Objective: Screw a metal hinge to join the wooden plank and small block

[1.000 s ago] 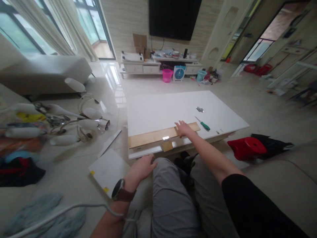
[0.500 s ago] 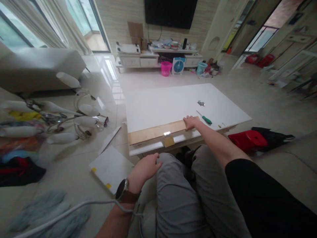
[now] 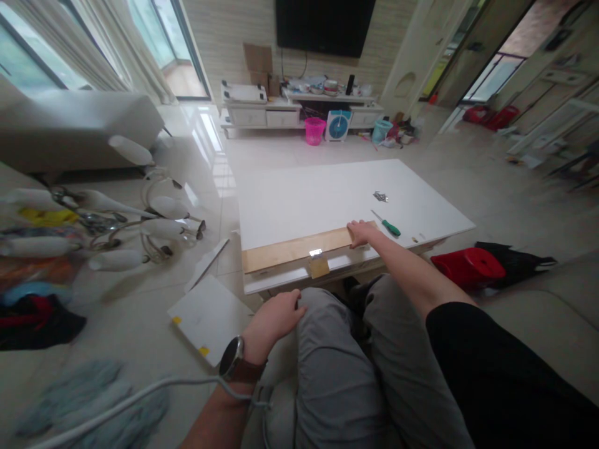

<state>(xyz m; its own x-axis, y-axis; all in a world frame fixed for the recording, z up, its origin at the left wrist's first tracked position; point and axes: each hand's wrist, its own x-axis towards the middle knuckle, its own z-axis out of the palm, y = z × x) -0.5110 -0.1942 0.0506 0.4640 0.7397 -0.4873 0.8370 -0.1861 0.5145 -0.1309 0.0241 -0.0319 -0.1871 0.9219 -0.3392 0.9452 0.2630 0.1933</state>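
Observation:
A long light-wood board (image 3: 294,247) lies along the near edge of the white tabletop (image 3: 299,193). Over its right end my right hand (image 3: 360,232) is closed, thumb on the near side and fingers across the top. A small metal hinge (image 3: 316,254) sits at the board's front edge, with a square tan piece (image 3: 320,268) hanging below it. My left hand (image 3: 281,315) rests open on my left thigh, holding nothing. Just beyond my right hand lies a green-handled screwdriver (image 3: 391,227). Farther back is a little pile of screws or metal bits (image 3: 380,196).
Left of the table, a white panel (image 3: 210,318) with yellow patches lies on the floor near a chandelier (image 3: 140,224). A red stool (image 3: 468,267) and a black bag stand to the right. A grey-white cable (image 3: 140,393) crosses by my left wrist.
Both hands keep their places, the right still on the board. Only the camera view has shifted very slightly.

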